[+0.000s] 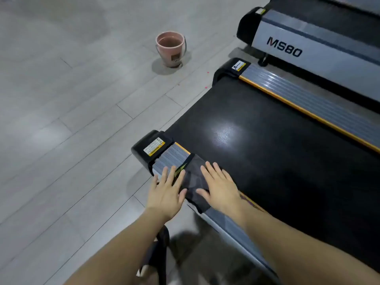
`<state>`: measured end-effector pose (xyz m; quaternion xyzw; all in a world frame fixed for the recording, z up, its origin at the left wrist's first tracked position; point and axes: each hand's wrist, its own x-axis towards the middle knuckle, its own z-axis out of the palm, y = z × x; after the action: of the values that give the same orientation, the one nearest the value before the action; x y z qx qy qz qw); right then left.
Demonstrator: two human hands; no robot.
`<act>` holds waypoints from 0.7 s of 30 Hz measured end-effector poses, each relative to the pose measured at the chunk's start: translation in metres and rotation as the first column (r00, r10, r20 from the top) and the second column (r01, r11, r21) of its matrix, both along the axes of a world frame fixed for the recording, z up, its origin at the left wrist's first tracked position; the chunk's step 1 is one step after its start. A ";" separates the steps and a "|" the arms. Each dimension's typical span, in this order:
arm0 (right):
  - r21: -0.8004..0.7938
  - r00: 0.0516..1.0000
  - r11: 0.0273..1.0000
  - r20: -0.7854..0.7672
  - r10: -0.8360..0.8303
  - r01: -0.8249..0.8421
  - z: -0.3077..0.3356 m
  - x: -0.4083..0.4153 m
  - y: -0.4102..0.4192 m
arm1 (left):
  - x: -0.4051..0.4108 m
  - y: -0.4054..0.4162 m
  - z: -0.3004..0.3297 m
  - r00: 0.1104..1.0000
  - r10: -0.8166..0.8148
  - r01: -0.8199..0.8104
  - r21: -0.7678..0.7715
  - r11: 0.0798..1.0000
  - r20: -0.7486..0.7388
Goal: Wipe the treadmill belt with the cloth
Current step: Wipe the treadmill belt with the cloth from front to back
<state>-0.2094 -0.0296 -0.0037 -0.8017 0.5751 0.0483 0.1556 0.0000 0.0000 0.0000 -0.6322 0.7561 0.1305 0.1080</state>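
Lower centre: left hand (167, 189) and right hand (219, 187), fingers flat, press dark grey cloth (194, 175) beside black treadmill belt (267, 145). Next: sweep across belt.

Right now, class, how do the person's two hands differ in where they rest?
The left hand lies mostly on the grey side rail, touching the cloth's edge; the right hand lies on the cloth, by the belt. Both are flat, fingers straight.

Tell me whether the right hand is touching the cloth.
Touching. The head view shows the right hand lying flat, fingers straight, on the dark cloth at the belt's near edge.
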 end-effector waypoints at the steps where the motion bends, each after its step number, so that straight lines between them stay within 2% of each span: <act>1: 0.010 1.000 1.000 0.003 0.018 -0.018 -0.014 0.000 0.001 | -0.001 0.000 -0.010 1.000 0.012 -0.012 -0.006 1.000 0.009; 5: -0.032 0.999 0.998 -0.006 0.053 -0.054 -0.054 -0.005 0.003 | -0.003 -0.007 -0.049 0.996 -0.031 0.039 -0.091 0.995 0.084; 9: -0.126 0.998 0.992 0.051 -0.021 0.028 -0.067 -0.021 0.026 | -0.020 0.006 -0.057 0.988 -0.092 0.106 -0.117 0.987 0.123; 14: -0.182 0.974 0.960 0.117 -0.195 0.214 -0.070 -0.068 0.098 | -0.071 0.048 -0.042 0.971 -0.227 0.232 -0.053 0.971 0.079; 17: -0.193 0.941 0.921 0.087 -0.327 0.338 -0.058 -0.105 0.140 | -0.098 0.065 -0.032 0.972 -0.230 0.232 -0.054 0.971 0.039; 21: -0.153 0.807 0.793 0.111 -0.579 0.590 -0.027 -0.147 0.206 | -0.144 0.088 -0.011 0.962 -0.273 0.271 -0.077 0.960 -0.020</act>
<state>-0.3566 0.1766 -0.0310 -0.5965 0.7917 -0.0779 0.1065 -0.1438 0.0876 -0.0105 -0.5239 0.8415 0.0960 0.0901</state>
